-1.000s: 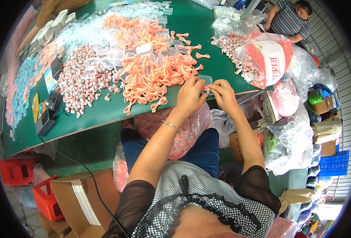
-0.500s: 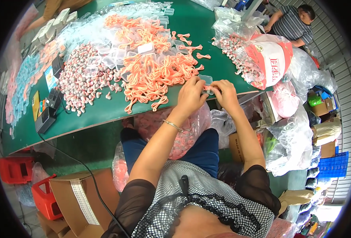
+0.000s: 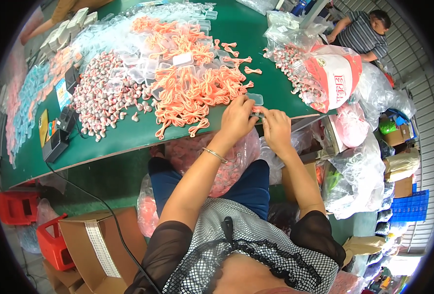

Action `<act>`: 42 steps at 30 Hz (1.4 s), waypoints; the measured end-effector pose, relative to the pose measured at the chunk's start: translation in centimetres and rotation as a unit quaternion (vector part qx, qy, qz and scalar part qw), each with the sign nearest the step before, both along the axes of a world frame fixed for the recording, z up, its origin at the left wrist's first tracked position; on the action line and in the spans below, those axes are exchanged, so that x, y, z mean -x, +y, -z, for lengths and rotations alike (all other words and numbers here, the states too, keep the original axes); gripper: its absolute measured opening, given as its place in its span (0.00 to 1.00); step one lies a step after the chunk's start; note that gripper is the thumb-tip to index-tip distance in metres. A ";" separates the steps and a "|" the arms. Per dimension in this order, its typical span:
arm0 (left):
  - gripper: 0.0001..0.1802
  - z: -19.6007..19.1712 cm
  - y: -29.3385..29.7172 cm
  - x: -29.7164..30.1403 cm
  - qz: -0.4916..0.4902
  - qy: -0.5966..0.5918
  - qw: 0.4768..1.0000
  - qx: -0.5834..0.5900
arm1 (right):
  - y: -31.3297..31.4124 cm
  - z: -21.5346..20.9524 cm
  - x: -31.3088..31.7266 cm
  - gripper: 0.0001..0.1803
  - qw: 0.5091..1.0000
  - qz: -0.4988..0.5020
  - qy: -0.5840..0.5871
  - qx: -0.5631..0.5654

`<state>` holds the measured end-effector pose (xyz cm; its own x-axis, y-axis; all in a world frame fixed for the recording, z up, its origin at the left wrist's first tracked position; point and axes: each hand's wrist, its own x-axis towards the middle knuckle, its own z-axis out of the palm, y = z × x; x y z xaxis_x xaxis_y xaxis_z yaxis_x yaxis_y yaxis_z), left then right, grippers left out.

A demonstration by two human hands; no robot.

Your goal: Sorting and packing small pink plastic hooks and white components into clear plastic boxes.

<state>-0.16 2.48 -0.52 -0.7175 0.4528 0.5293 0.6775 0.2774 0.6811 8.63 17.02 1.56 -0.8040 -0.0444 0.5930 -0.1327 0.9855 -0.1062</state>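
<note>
At the table's front edge, both my hands meet over a small clear plastic box (image 3: 256,99), its see-through panel showing just beyond the fingertips. My left hand (image 3: 236,119) pinches it from the left. From the right my right hand (image 3: 277,128) closes on it, thumb and fingers close together. A bit of orange and grey shows between the fingertips, too small and covered to make out. To the left of my hands spreads a heap of bundled orange cords (image 3: 192,90). Beyond the cords' left side is a pile of small grey-and-pink rounded pieces (image 3: 104,88).
Clear plastic boxes (image 3: 114,36) cover the table's far side. A red-and-white sack (image 3: 332,73) spills more rounded pieces at the right. A black device (image 3: 56,146) with a cable sits front left. Another person (image 3: 361,32) works at the far right; a second person's arm (image 3: 43,29) shows far left.
My right hand has turned and drawn its fingers in closer over the box, which is more covered now. The left hand stays nearly in place. The cord heap looks the same.
</note>
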 end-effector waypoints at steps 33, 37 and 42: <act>0.22 -0.3 -0.2 -1.9 -0.141 0.010 0.989 0.047 | 0.9 1.3 2.7 0.07 0.974 -0.084 0.102 0.186; 0.20 -0.1 -0.3 -2.1 -0.140 0.027 0.989 0.027 | 0.7 1.6 2.3 0.07 0.974 -0.092 0.108 0.176; 0.19 -0.3 -0.8 -2.1 -0.128 0.060 0.989 0.051 | 0.6 1.9 2.0 0.08 0.976 -0.103 0.129 0.145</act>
<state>1.95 1.65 -0.25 -0.7499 0.3202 0.5789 0.6510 0.5128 0.5597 6.61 17.60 -0.36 -0.6178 0.0098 0.7862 -0.3843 0.8686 -0.3127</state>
